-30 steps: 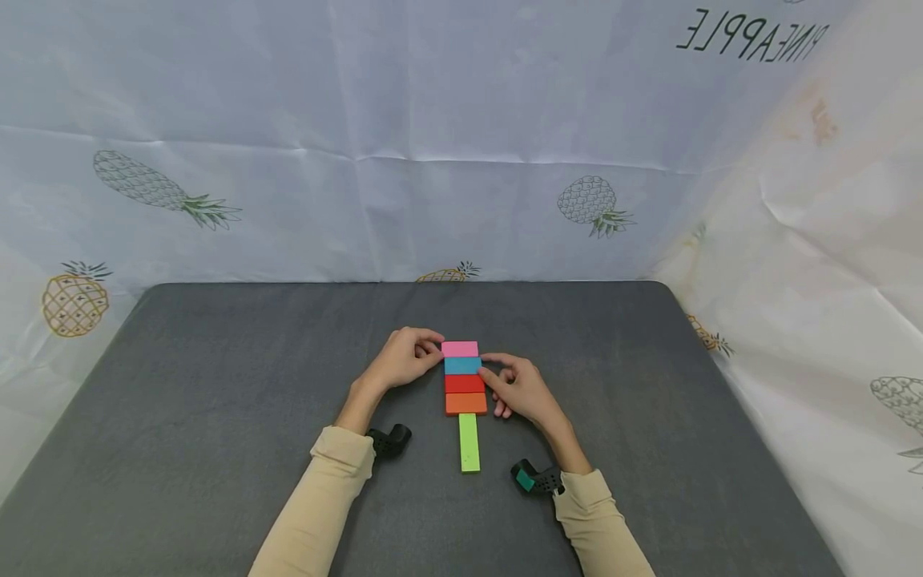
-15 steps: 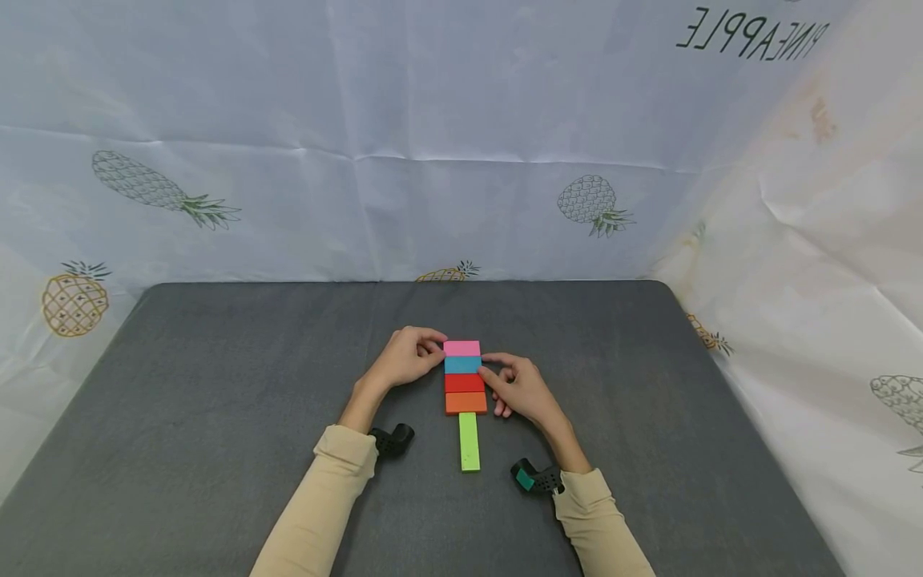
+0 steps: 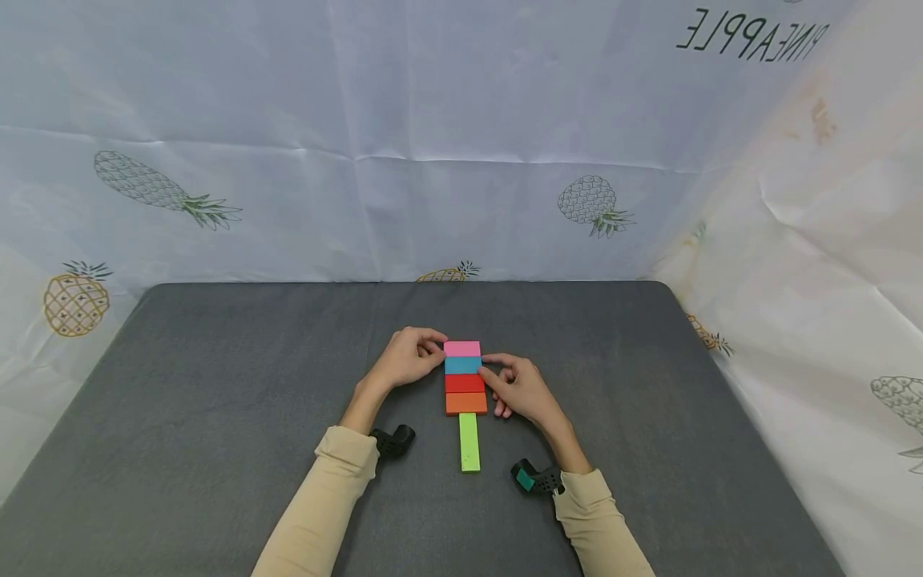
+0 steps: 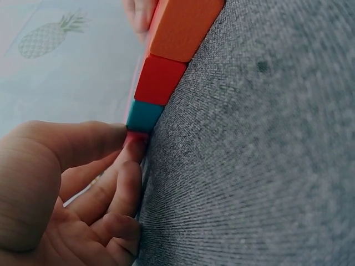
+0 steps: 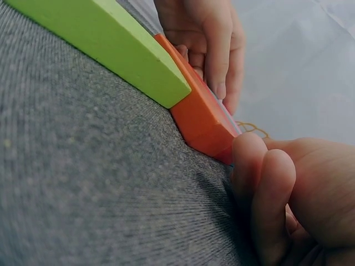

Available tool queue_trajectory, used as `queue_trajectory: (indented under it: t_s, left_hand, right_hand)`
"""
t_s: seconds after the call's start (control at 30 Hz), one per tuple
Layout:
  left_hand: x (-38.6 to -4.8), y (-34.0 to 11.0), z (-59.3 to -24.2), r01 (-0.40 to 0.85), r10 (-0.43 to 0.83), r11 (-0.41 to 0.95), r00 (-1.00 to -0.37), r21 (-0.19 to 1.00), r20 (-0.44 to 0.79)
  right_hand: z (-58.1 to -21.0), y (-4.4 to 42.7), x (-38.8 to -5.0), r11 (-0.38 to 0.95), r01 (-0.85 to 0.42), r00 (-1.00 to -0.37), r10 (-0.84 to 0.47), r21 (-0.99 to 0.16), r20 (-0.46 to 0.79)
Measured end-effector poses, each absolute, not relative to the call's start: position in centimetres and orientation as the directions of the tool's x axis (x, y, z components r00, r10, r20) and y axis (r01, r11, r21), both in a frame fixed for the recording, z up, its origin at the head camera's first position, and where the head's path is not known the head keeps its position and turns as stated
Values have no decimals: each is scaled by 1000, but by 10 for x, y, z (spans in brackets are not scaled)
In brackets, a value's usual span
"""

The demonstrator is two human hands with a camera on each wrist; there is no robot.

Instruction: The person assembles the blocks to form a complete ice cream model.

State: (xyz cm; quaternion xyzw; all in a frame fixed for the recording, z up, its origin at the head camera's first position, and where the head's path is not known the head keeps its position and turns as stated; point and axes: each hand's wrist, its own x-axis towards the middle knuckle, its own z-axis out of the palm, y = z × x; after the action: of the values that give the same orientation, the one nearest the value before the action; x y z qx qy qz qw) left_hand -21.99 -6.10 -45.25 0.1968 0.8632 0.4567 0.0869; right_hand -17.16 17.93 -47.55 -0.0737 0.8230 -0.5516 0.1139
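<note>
A row of wooden blocks lies flat on the dark table: pink (image 3: 462, 349) farthest, then blue (image 3: 463, 365), red (image 3: 465, 383) and orange (image 3: 465, 403), set side by side. A lime green block (image 3: 469, 442) points lengthwise from the orange one toward me. My left hand (image 3: 406, 357) touches the left end of the pink block with thumb and index finger; in the left wrist view its thumb (image 4: 94, 143) reaches the pink-blue seam. On the other side my right hand (image 3: 521, 388) has thumb and index fingertips against the row's right end, by the blue block. Its other fingers are bent.
Dark cloth covers the table (image 3: 216, 417) around the blocks. A white curtain (image 3: 461, 96) with pineapple prints hangs behind the far edge. Black wrist devices sit at the left wrist (image 3: 392, 441) and right wrist (image 3: 537, 478).
Since a second ago the pink block has slid slightly to the right, more in line with the blue one, and my left hand has shifted with it. My right hand stays put.
</note>
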Motion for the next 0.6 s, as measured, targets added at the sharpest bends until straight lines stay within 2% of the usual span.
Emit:
queue_trajectory:
  t_s: [0.2,0.43,0.6]
  left_hand:
    - [-219,-61,-453,247,414,501,-910,830,21]
    - [-219,-62,-456,248,414,496,-910,832,24]
    - [-214,-63,-457,237,407,481,-913,844,24]
  right_hand:
    - [-472,178,-171,391,16,-961,-247,-920,-122]
    - [-444,173,-161,399,18,-952,-273,-917,-137]
    - [-463,176,-166,390,23,-953,-270,-921,-139]
